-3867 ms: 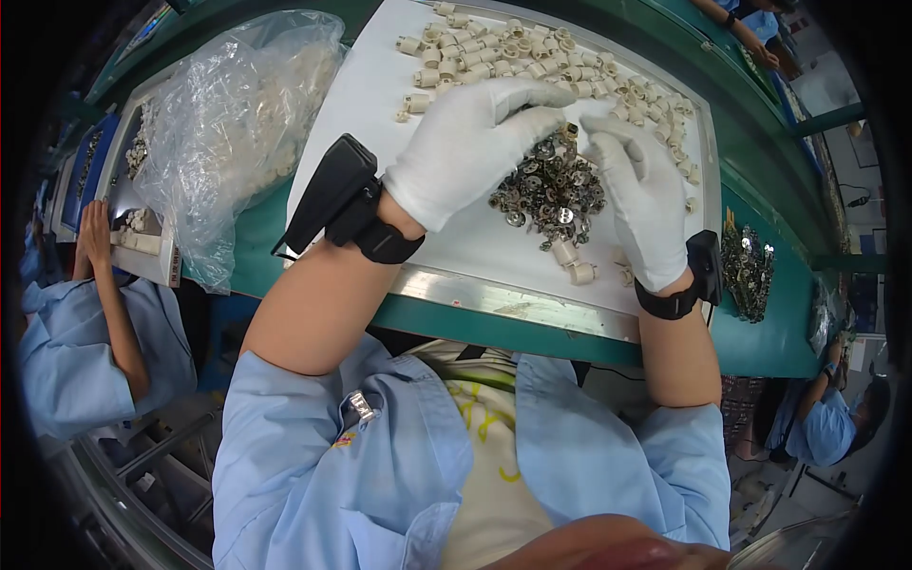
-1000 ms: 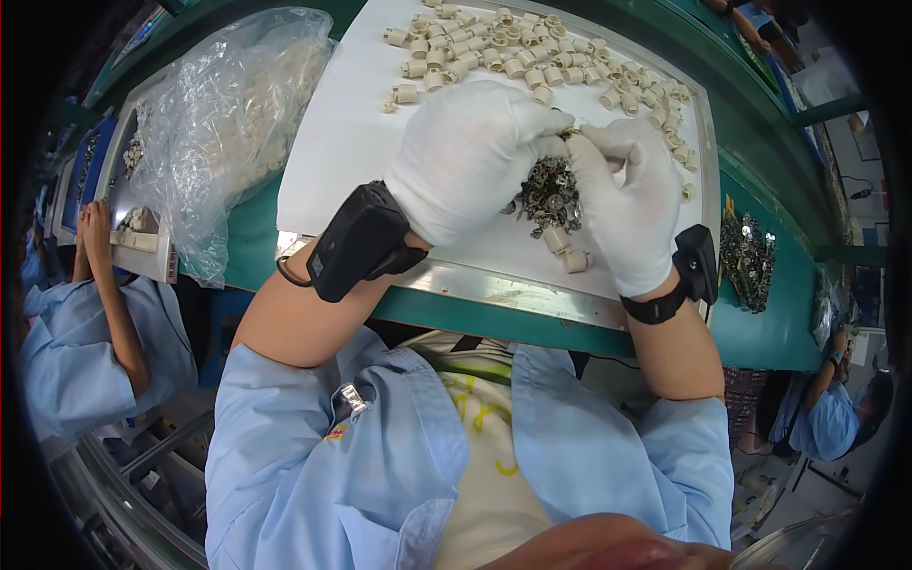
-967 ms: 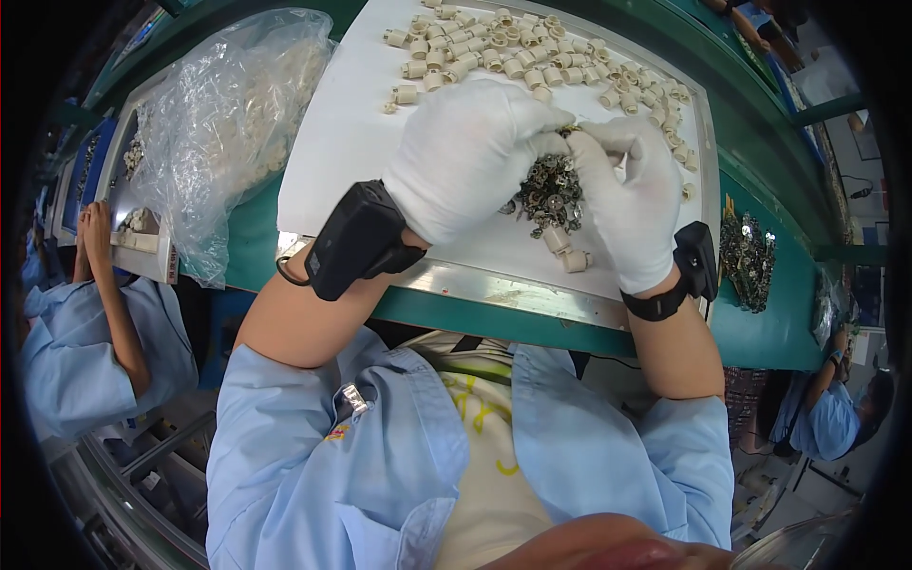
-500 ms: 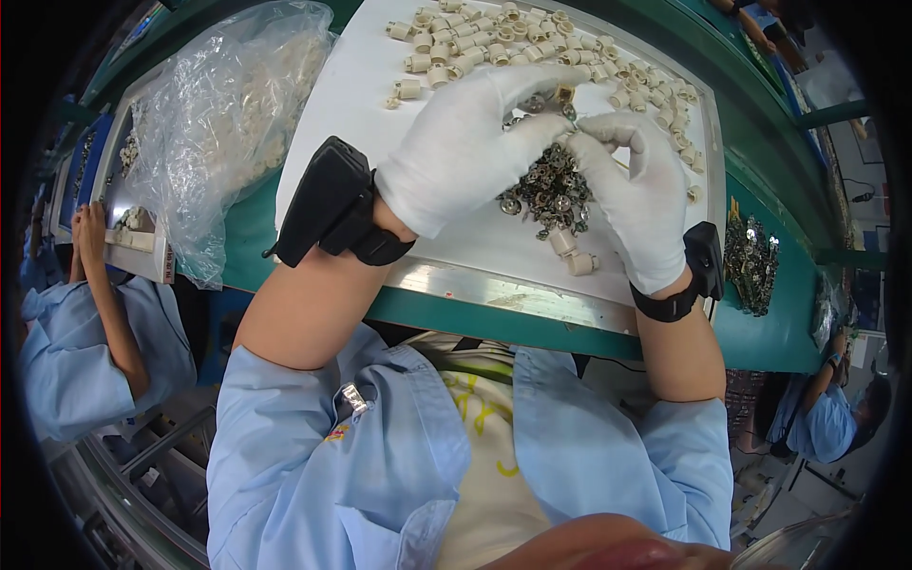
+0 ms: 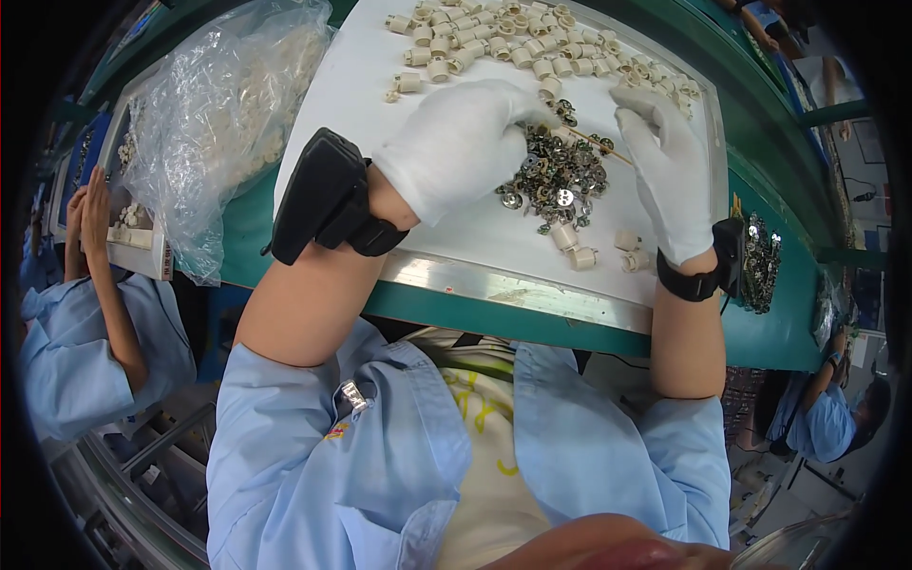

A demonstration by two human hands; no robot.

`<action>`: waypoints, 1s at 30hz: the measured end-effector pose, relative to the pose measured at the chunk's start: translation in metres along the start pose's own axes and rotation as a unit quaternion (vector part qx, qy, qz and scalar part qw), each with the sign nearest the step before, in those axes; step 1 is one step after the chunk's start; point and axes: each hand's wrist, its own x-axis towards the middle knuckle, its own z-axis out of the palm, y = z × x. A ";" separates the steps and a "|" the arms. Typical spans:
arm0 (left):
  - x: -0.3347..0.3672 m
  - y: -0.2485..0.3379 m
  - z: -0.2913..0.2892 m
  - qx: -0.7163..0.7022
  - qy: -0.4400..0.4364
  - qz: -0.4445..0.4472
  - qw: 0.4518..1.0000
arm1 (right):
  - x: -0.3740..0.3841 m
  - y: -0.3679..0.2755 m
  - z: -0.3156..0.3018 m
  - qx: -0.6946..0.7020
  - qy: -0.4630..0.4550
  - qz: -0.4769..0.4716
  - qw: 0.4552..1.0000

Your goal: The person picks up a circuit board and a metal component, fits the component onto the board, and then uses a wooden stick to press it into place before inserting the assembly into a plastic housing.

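Moved apart since the earlier frame: left hand [image 5: 454, 147] and right hand [image 5: 670, 176]. At left, soft white glove, curled fingers beside the heap [image 5: 560, 180] of thin, glinting metal pieces on the smooth white board [image 5: 351, 123]; grip hidden. Best to press lightly, without scattering. Next, slim, straight brown stick [image 5: 608, 150], slanting over the heap; best kept steady. At right, fingers parted at the tips by the stick; cannot tell whether pinching.

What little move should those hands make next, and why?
Perhaps the right hand should bring its fingertips in to the thin stick: it slants by the pile of small metal parts, one end meeting that hand, while the fingertips I can see sit apart from it. The left hand is curled at the pile; its grip is hidden.
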 end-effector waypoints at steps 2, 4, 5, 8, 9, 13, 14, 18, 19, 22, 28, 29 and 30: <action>0.000 -0.001 -0.001 0.029 -0.006 -0.003 1.000 | 0.004 0.012 -0.003 -0.047 -0.015 -0.020 0.999; 0.000 0.002 -0.002 0.087 -0.016 -0.007 0.996 | 0.005 0.020 -0.003 -0.154 -0.036 -0.058 0.986; 0.001 0.003 -0.003 0.086 -0.016 -0.006 0.996 | 0.005 0.024 -0.003 -0.208 -0.047 -0.078 0.974; 0.003 0.013 -0.009 0.090 -0.065 -0.121 0.986 | 0.002 0.022 -0.001 -0.257 -0.112 -0.027 0.960; 0.003 0.012 -0.009 0.089 -0.065 -0.121 0.987 | 0.002 0.021 -0.001 -0.280 -0.144 -0.002 0.949; 0.001 0.010 -0.010 0.088 -0.068 -0.132 0.985 | 0.003 0.019 0.001 -0.292 -0.153 -0.001 0.944; 0.000 0.008 -0.009 0.098 -0.059 -0.099 0.989 | 0.003 0.019 0.002 -0.292 -0.153 -0.001 0.944; -0.001 0.002 -0.004 0.101 -0.014 -0.030 0.994 | 0.004 0.019 0.001 -0.234 -0.113 0.004 0.966; -0.001 0.002 -0.003 0.085 0.011 -0.026 0.996 | 0.005 0.020 0.001 -0.214 -0.103 0.007 0.971; 0.001 0.002 -0.002 0.055 0.052 -0.036 0.996 | 0.006 0.020 0.000 -0.173 -0.085 0.012 0.981; 0.009 0.003 0.003 -0.105 0.240 -0.025 0.965 | 0.000 0.000 0.001 0.058 -0.097 0.078 0.991; 0.008 0.004 0.001 -0.104 0.241 -0.026 0.965 | -0.001 -0.002 0.001 0.094 -0.112 0.093 0.985; 0.007 0.004 -0.002 -0.129 0.187 -0.052 0.972 | -0.002 -0.003 0.002 0.094 -0.114 0.092 0.985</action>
